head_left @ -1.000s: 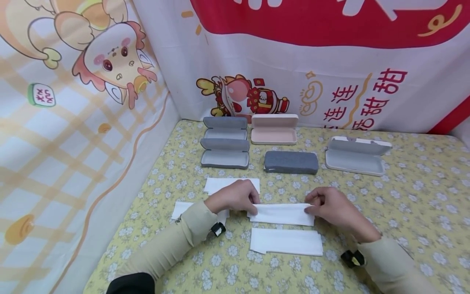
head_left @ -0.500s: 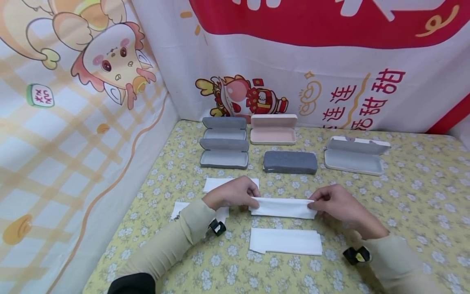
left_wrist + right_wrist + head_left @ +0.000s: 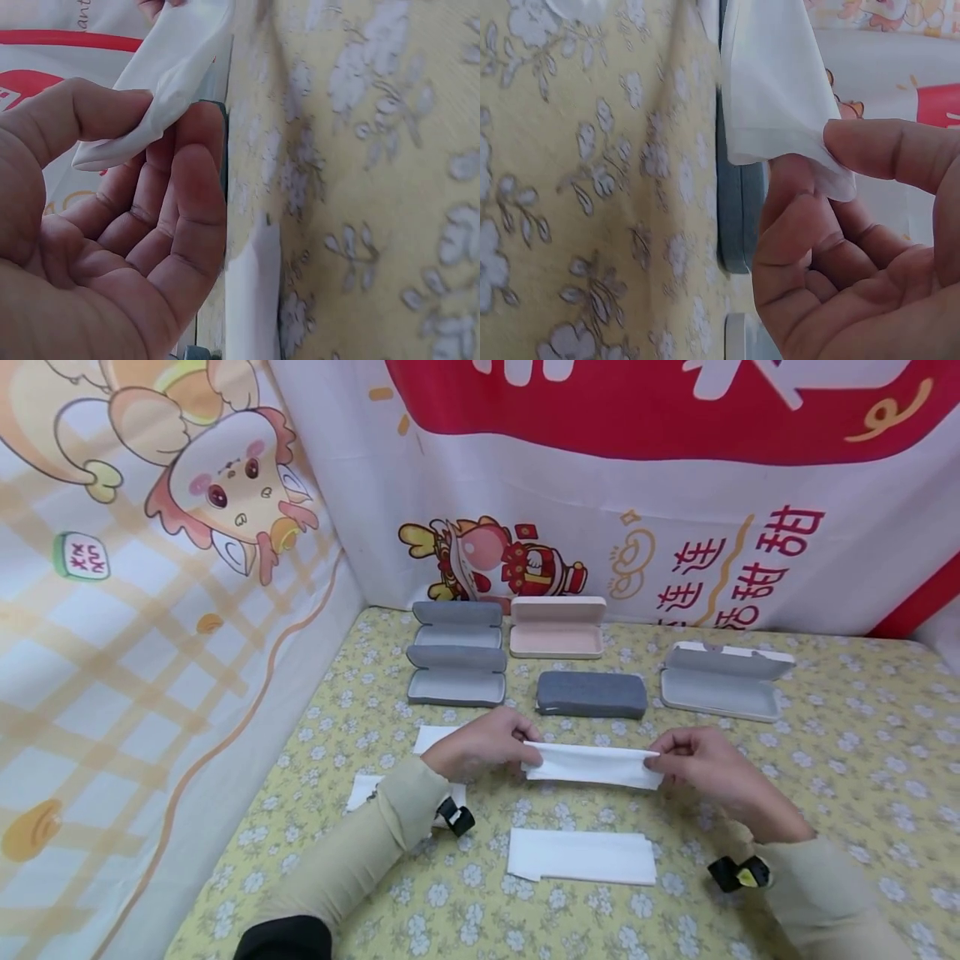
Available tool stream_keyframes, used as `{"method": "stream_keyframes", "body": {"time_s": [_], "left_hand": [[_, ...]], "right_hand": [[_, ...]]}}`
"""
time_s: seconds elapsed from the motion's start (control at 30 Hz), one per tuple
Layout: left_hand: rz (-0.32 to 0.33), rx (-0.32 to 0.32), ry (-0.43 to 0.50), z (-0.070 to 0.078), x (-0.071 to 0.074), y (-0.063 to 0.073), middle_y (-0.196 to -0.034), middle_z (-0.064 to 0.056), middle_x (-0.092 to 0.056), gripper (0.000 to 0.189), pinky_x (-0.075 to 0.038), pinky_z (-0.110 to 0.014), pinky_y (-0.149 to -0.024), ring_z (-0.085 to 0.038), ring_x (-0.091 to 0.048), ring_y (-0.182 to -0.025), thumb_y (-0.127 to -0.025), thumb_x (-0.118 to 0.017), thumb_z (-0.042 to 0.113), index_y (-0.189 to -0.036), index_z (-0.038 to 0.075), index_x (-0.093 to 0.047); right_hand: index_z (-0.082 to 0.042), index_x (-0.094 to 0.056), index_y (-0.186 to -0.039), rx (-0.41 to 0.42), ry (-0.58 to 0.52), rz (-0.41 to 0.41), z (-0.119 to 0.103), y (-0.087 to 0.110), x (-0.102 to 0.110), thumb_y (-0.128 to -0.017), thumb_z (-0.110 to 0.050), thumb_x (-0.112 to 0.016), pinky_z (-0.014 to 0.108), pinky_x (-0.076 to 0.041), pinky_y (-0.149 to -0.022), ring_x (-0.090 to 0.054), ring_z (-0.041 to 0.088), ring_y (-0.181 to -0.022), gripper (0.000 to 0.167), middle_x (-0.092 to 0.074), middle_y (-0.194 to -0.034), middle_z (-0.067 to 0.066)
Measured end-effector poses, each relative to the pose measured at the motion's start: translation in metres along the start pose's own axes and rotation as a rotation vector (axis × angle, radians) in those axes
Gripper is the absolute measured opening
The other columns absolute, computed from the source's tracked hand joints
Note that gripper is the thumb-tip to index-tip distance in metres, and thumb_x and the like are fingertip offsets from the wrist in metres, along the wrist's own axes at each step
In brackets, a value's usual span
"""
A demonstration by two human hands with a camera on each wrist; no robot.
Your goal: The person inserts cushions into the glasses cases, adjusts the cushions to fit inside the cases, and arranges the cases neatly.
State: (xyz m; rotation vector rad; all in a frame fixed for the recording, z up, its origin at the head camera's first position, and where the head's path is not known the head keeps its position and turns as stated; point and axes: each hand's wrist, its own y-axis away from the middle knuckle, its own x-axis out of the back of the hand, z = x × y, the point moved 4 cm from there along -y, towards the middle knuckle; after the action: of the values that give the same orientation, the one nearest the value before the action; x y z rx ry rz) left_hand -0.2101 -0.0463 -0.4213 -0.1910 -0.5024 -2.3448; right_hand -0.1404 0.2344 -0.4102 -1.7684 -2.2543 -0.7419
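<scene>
A folded white cloth (image 3: 592, 767) is stretched between my two hands, raised off the table. My left hand (image 3: 487, 742) pinches its left end between thumb and fingers, as the left wrist view shows with the cloth (image 3: 180, 64) under the thumb. At the other end, my right hand (image 3: 708, 767) pinches a corner. In the right wrist view the cloth (image 3: 780, 82) hangs thin and slightly creased from those fingertips. Nearer the front lies a second folded white cloth (image 3: 581, 857). Just beyond the held cloth sits a closed grey glasses case (image 3: 591, 694).
Two open grey cases (image 3: 456, 687) stand one behind the other at back left, beside an open pink case (image 3: 557, 643). An open pale case (image 3: 720, 695) is at right. More white cloths (image 3: 431, 737) lie partly behind the left arm. Printed curtains border the table.
Both hands have lifted the cloth and carried it away from the front cloth, toward the cases and slightly right. The cases and the other cloths stay in place.
</scene>
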Motion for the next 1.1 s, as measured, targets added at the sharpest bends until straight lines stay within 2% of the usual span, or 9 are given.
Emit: {"method": "stream_keyframes", "body": {"time_s": [0.03,0.13,0.2,0.27,0.4,0.57,0.77,0.93,1.1], "left_hand": [[0.001,-0.006,0.005,0.001,0.000,-0.002,-0.074,-0.003,-0.051,0.021,-0.046,-0.035,-0.061,-0.022,-0.043,-0.059,-0.090,-0.070,0.002,-0.073,0.010,-0.061],[0.001,-0.012,0.055,0.005,-0.001,-0.006,-0.074,-0.006,-0.047,0.022,-0.054,-0.040,-0.065,-0.023,-0.046,-0.062,-0.090,-0.069,0.001,-0.072,0.007,-0.059],[0.020,0.007,0.086,0.007,-0.001,-0.008,-0.082,-0.007,-0.057,0.013,-0.057,-0.047,-0.072,-0.026,-0.056,-0.070,-0.090,-0.070,0.002,-0.078,0.006,-0.067],[0.039,0.023,0.110,0.010,-0.001,-0.010,-0.099,-0.008,-0.064,0.003,-0.057,-0.051,-0.077,-0.029,-0.064,-0.084,-0.090,-0.071,0.004,-0.090,0.005,-0.074],[0.046,0.029,0.124,0.016,-0.003,-0.016,-0.111,-0.011,-0.063,0.008,-0.056,-0.052,-0.082,-0.028,-0.066,-0.091,-0.092,-0.072,0.007,-0.098,0.003,-0.074],[0.039,0.022,0.177,0.018,-0.007,-0.025,-0.106,-0.014,-0.067,0.012,-0.054,-0.055,-0.085,-0.028,-0.067,-0.088,-0.092,-0.072,0.007,-0.103,0.004,-0.074],[0.046,-0.004,0.202,0.025,-0.011,-0.034,-0.101,-0.015,-0.068,0.014,-0.054,-0.053,-0.086,-0.028,-0.068,-0.088,-0.093,-0.072,0.006,-0.106,0.004,-0.076],[0.072,0.003,0.215,0.033,-0.016,-0.041,-0.100,-0.013,-0.069,0.010,-0.054,-0.053,-0.087,-0.025,-0.068,-0.086,-0.093,-0.073,0.006,-0.102,0.005,-0.076],[0.089,-0.009,0.207,0.040,-0.021,-0.049,-0.099,-0.012,-0.070,0.007,-0.054,-0.053,-0.087,-0.024,-0.068,-0.085,-0.093,-0.073,0.008,-0.097,0.003,-0.075]], "right_hand": [[0.002,-0.066,-0.104,-0.001,-0.007,0.006,0.000,0.000,0.001,-0.097,-0.020,-0.069,0.039,-0.048,-0.056,-0.058,0.029,-0.068,0.023,-0.063,-0.079,0.010],[0.004,-0.065,-0.107,-0.010,-0.025,0.022,0.002,0.000,0.005,-0.098,-0.019,-0.068,0.038,-0.047,-0.054,-0.056,0.028,-0.067,0.025,-0.062,-0.080,0.010],[0.004,-0.065,-0.108,-0.015,-0.031,0.033,0.003,0.000,0.008,-0.098,-0.020,-0.068,0.038,-0.049,-0.055,-0.057,0.027,-0.068,0.026,-0.063,-0.081,0.010],[0.005,-0.064,-0.109,-0.020,-0.030,0.046,0.004,0.001,0.011,-0.098,-0.020,-0.068,0.038,-0.050,-0.056,-0.058,0.027,-0.069,0.027,-0.063,-0.082,0.009],[0.005,-0.064,-0.110,-0.029,-0.030,0.076,0.005,0.003,0.020,-0.099,-0.023,-0.068,0.040,-0.051,-0.059,-0.061,0.030,-0.071,0.030,-0.065,-0.084,0.010],[0.005,-0.064,-0.110,-0.016,-0.030,0.095,0.005,0.006,0.032,-0.099,-0.027,-0.067,0.043,-0.053,-0.066,-0.061,0.034,-0.076,0.034,-0.065,-0.088,0.012],[0.008,-0.064,-0.109,0.002,-0.043,0.124,0.010,0.004,0.043,-0.100,-0.025,-0.067,0.040,-0.053,-0.064,-0.059,0.029,-0.075,0.034,-0.064,-0.094,0.011],[0.008,-0.064,-0.109,-0.019,-0.064,0.153,0.015,0.004,0.049,-0.100,-0.026,-0.066,0.039,-0.053,-0.064,-0.059,0.026,-0.075,0.036,-0.063,-0.100,0.009],[0.007,-0.064,-0.114,-0.044,-0.042,0.194,0.021,0.004,0.059,-0.100,-0.033,-0.065,0.038,-0.054,-0.066,-0.060,0.022,-0.076,0.042,-0.066,-0.094,0.005]]}}
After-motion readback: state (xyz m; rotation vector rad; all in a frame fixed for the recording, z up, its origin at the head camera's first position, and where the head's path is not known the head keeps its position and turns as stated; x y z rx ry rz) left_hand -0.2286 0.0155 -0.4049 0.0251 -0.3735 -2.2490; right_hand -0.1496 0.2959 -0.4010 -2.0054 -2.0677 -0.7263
